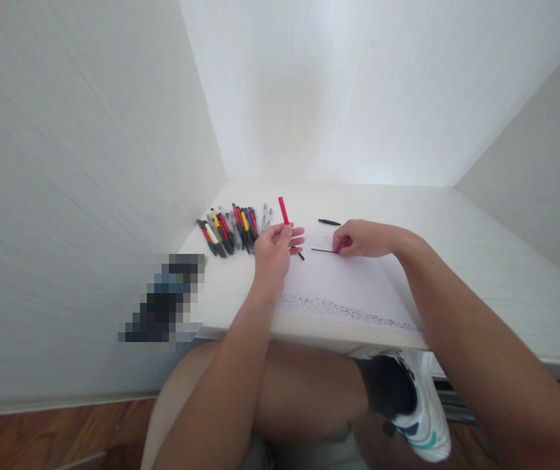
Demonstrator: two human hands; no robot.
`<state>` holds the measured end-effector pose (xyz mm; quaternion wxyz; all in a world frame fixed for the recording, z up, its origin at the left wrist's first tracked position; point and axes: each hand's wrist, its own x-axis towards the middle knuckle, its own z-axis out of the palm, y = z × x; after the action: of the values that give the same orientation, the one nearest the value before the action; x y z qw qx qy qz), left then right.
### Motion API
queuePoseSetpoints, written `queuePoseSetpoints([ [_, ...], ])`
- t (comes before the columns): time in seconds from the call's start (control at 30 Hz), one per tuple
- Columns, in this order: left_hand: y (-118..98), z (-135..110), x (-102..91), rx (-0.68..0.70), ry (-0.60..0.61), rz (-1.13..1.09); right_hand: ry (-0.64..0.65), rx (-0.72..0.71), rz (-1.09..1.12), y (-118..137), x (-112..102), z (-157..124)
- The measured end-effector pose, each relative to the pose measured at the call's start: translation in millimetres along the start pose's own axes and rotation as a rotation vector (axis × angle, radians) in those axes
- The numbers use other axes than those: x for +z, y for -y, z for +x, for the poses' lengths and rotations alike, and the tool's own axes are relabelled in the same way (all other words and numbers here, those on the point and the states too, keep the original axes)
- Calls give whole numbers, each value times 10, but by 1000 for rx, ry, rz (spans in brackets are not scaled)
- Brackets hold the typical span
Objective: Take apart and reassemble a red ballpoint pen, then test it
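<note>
Left hand: I have the left hand [273, 251] partly open, thumb and forefinger pinching a red barrel [284, 211], the other fingers spread.
Red barrel: it juts above those fingers, tilted, in front of the rear wall.
Right hand: I see the right hand [362, 238] curled, its fingertips closed on a thin black rod [322, 250] that points left; I can't tell whether the rod touches the paper.
Black tip: a short black piece [301, 256] shows just below the left fingers; held or lying, I can't tell.
Paper: the marked white sheet [343, 281] lies beneath both hands.
Pens: a colourful row [226, 228] lies left of the left hand.
Beyond: a black pen part [329, 222] lies near the right hand.
</note>
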<state>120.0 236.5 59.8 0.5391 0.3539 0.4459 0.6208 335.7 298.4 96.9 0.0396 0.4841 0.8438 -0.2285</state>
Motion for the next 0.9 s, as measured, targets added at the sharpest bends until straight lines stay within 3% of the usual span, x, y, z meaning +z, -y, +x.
queuePoseSetpoints([
  [0.27,2,31,-49,33,-89,27,-30,-12,30,-49,-7,11],
  [0.53,101,95,-37,43,-61,6,-43,-161,294,-1,-66,-64],
  [0.73,109,18,-27,159,-53,293,-9,-220,447,88,-37,-57],
  [0.9,77,-52,23,123,17,205,16,-226,603,155,-7,-42],
])
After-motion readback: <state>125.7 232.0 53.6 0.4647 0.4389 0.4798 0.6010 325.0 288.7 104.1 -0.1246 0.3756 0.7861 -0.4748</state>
